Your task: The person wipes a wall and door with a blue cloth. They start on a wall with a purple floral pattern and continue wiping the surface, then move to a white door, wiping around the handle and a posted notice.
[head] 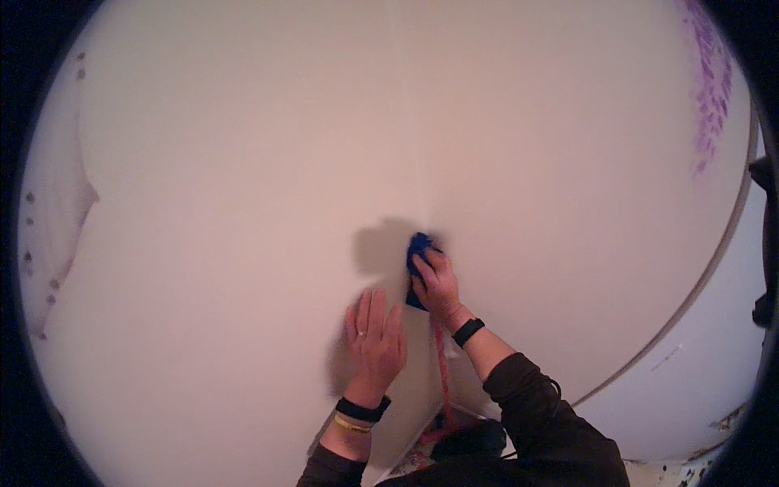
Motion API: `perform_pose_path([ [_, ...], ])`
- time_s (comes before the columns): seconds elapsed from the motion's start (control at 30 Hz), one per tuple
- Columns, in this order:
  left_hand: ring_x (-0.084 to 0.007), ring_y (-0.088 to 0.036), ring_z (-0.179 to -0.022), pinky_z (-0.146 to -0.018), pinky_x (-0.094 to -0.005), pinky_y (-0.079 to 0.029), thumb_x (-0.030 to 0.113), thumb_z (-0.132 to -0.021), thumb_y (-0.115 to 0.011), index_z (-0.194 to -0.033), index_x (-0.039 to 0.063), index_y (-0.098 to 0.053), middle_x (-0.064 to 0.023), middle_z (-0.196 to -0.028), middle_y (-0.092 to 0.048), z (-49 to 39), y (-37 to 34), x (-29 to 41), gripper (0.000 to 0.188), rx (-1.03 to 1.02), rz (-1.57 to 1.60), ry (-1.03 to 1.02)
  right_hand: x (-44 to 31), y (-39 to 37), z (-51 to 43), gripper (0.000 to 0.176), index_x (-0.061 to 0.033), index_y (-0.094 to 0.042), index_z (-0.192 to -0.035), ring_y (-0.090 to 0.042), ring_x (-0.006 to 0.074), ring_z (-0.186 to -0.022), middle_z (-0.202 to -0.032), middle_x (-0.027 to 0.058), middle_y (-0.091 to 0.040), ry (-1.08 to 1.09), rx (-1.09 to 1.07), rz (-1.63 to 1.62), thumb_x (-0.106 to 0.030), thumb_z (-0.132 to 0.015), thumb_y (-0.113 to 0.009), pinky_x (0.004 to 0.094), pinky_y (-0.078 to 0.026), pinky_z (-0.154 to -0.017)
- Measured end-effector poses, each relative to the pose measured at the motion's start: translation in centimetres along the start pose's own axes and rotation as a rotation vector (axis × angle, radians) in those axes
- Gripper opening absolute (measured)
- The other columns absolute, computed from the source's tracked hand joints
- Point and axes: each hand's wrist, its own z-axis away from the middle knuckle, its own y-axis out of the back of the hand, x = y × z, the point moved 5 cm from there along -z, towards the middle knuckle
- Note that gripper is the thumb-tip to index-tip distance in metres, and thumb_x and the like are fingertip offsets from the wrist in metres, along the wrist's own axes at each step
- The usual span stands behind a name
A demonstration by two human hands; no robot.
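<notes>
In front of me two pale walls meet at a vertical inside corner (416, 158). My right hand (436, 283) grips a bundled dark blue cloth (419, 245) and presses it against this corner. Part of the cloth hangs below my fingers. Lower and to the left, my left hand (376, 332) lies against or just over the left wall (243, 255), fingers extended, holding nothing. Below the cloth a red strip or pole (442, 359) runs down near the corner; what it belongs to cannot be made out.
Purple painted marks (712, 97) cover the upper part of the right wall (566, 201). A pale fabric (52, 182) with dark spots hangs at far left. A white panel (681, 377) stands at right. Below are a dark object (470, 439) and speckled floor (663, 475).
</notes>
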Motion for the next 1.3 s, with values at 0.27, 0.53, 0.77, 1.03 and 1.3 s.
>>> perform_pose_path([
  [0.27,-0.0418,-0.044,-0.139,-0.115,-0.0559,-0.032,0.014,-0.095,-0.064,-0.129,0.004,-0.061,-0.0273,-0.151,-0.044,-9.9,-0.3,2.5,0.036,0.319,0.425,-0.021,-6.4,15.0,-15.1,0.049,-0.0121,-0.064,-0.133,-0.052,0.0324,-0.133,-0.145,0.0131,-0.055,0.256,0.094,0.51,-0.019,-0.085,-0.07,0.0501,-0.042,-0.104],
  [0.53,-0.0374,-0.043,-0.139,-0.117,-0.0455,-0.034,0.01,-0.102,-0.053,-0.143,-0.004,-0.044,-0.0246,-0.156,-0.036,-17.1,-2.6,4.2,0.045,0.299,1.248,0.075,-7.3,13.1,-19.0,0.062,-0.0098,-0.05,-0.149,-0.032,0.0212,-0.152,-0.162,0.0077,-0.039,0.333,-0.164,0.96,-0.029,-0.091,-0.061,0.0523,-0.018,-0.123],
  [0.77,-0.0437,-0.036,-0.143,-0.119,-0.0505,-0.028,0.028,-0.105,-0.051,-0.152,-0.002,-0.037,-0.0287,-0.157,-0.033,-19.8,-4.4,4.8,0.058,0.272,1.215,0.025,-7.7,18.8,-18.2,0.034,-0.0095,-0.07,-0.12,-0.049,0.0329,-0.141,-0.144,0.0108,-0.06,0.227,-0.083,0.707,-0.011,-0.087,-0.062,0.0568,-0.026,-0.12],
  [1.03,-0.0447,-0.031,-0.148,-0.12,-0.0588,-0.021,0.014,-0.098,-0.057,-0.143,0.002,-0.052,-0.0242,-0.162,-0.03,-19.0,-5.8,1.3,0.047,0.309,0.829,0.0,-5.4,24.8,-19.2,0.049,-0.0159,-0.06,-0.142,-0.036,0.0293,-0.15,-0.154,0.0049,-0.051,0.117,0.048,1.302,-0.013,-0.093,-0.056,0.0501,-0.014,-0.126],
  [1.3,-0.0522,-0.021,-0.15,-0.116,-0.0715,-0.006,0.046,-0.094,-0.064,-0.152,0.015,-0.044,-0.03,-0.162,-0.026,-25.4,-4.2,3.8,0.069,0.391,0.59,-0.015,-5.3,24.8,-18.8,0.048,-0.0185,-0.06,-0.141,-0.037,0.0277,-0.15,-0.154,0.003,-0.051,0.139,0.065,1.287,-0.017,-0.094,-0.055,0.05,-0.017,-0.126],
])
